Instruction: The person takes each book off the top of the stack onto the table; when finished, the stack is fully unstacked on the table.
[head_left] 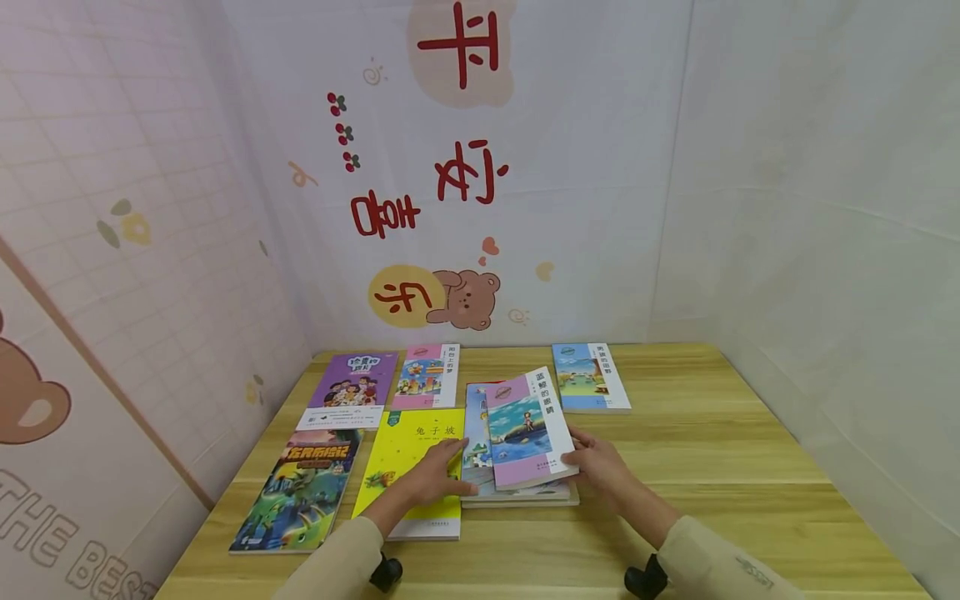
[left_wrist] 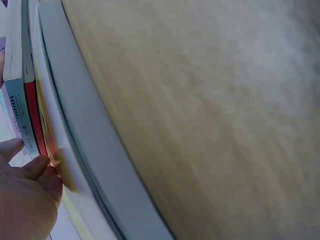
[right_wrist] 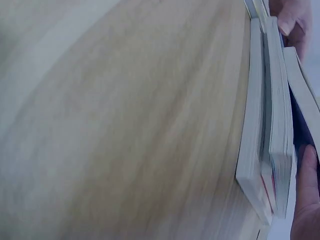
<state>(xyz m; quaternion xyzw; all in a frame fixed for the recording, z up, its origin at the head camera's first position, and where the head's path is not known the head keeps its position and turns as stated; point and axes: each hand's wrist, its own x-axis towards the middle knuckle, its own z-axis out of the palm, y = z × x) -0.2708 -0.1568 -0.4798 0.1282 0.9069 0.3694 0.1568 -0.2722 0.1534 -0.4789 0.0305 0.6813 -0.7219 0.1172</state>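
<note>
Wide tabletop margin point(head_left: 727, 479) right of stacked books point(head_left: 521, 442)

Smooth printed paper covers the books point(head_left: 520, 437) before me on a satiny wood-grain tabletop point(head_left: 720, 492), amid matt cloth sleeves point(head_left: 341, 558) and softly creased fabric walls point(head_left: 592, 167).

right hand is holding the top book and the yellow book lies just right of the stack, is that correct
Not quite: the yellow book lies just left of the stack, as the head view shows; the right hand is holding the top book.
</note>
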